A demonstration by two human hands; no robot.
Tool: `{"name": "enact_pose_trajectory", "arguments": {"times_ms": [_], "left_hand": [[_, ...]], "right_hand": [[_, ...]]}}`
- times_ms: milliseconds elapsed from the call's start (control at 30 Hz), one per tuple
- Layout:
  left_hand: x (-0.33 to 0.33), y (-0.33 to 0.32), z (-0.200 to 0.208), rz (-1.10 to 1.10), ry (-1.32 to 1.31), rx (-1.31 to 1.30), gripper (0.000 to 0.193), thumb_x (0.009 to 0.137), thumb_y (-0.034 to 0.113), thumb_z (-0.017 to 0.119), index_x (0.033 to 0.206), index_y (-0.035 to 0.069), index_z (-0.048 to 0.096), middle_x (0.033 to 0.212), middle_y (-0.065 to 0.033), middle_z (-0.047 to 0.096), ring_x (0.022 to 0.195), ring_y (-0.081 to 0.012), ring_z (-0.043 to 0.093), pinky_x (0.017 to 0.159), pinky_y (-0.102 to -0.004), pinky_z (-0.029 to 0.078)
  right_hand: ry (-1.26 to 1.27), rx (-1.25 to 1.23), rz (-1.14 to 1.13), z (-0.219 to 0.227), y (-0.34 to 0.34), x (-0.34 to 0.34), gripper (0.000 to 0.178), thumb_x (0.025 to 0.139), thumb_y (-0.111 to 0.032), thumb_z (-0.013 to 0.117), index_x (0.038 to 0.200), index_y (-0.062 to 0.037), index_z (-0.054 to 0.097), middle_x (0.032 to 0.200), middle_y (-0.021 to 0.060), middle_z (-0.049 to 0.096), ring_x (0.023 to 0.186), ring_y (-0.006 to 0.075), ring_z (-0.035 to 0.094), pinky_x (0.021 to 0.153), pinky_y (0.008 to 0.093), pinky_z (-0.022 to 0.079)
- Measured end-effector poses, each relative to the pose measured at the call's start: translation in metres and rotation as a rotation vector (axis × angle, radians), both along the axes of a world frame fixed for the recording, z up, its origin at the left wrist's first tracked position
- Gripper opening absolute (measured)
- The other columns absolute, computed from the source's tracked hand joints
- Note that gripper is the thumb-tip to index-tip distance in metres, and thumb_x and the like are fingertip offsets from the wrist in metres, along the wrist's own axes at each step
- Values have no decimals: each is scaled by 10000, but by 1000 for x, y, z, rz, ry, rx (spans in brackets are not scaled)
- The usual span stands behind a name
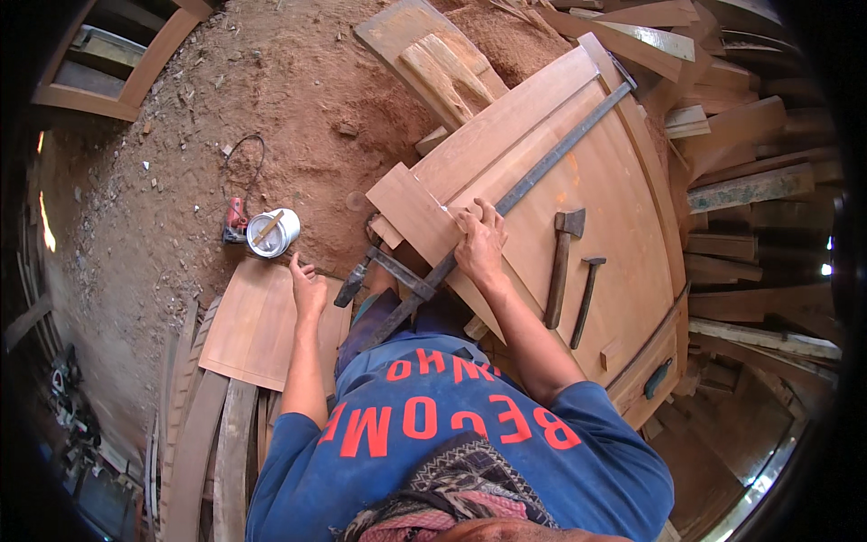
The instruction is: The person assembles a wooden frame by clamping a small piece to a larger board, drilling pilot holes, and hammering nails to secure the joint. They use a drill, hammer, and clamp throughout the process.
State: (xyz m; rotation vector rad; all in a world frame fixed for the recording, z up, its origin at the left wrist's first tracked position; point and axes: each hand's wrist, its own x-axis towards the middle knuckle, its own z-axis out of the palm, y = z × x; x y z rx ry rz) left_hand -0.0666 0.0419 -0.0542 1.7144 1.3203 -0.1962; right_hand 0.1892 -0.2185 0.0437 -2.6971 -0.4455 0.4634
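A wooden door panel [533, 194] lies at a slant in front of me, to my right. A long metal bar clamp [564, 144] runs across it. My right hand [481, 239] rests on the panel beside the clamp bar, fingers bent and spread, close to a white smear at a joint. My left hand [309, 287] hovers over a flat wooden board, just short of a white bucket [273, 233]. Its index finger is stretched out and I see nothing held. A flat wooden stick [268, 228] lies across the bucket's mouth.
A hatchet [562, 266] and a hammer [589, 298] lie on the panel. Beside the bucket stands a red power tool [236, 219] with a cord. Stacked timber [745, 190] fills the right side; more planks [194, 443] lie at lower left.
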Motion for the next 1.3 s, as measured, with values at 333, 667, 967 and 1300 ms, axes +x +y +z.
{"name": "enact_pose_trajectory", "arguments": {"times_ms": [333,667,967,1300], "left_hand": [[-28,14,-24,29,82,-58,813,864,38,614,1590,91,252,1239,-202,650,1117,-317,668,998,-425,512],[-75,21,-29,107,127,-101,789,854,10,588,1576,83,278,1233,-224,651,1174,-326,657,1027,-420,499],[-184,20,-35,384,361,-188,730,847,-3,572,1527,-45,308,1471,-299,489,1397,-393,478,1175,-409,378],[-181,30,-58,502,309,-378,774,832,-110,499,1560,56,295,1320,-251,603,1144,-316,632,975,-391,520]], "right_hand": [[-44,35,6,-16,46,-10,374,789,-14,592,1131,-77,729,1459,173,508,1294,414,481,999,576,430],[-398,180,-143,-65,97,233,285,856,-118,678,1125,-156,762,1084,83,747,1114,350,630,956,503,486],[-442,64,-112,-123,156,321,424,891,-96,604,1289,-195,712,1024,115,774,1113,344,663,983,500,488],[-362,87,-7,-136,168,344,384,888,-20,535,1236,-95,678,1092,238,728,1133,439,631,1011,525,467]]}}
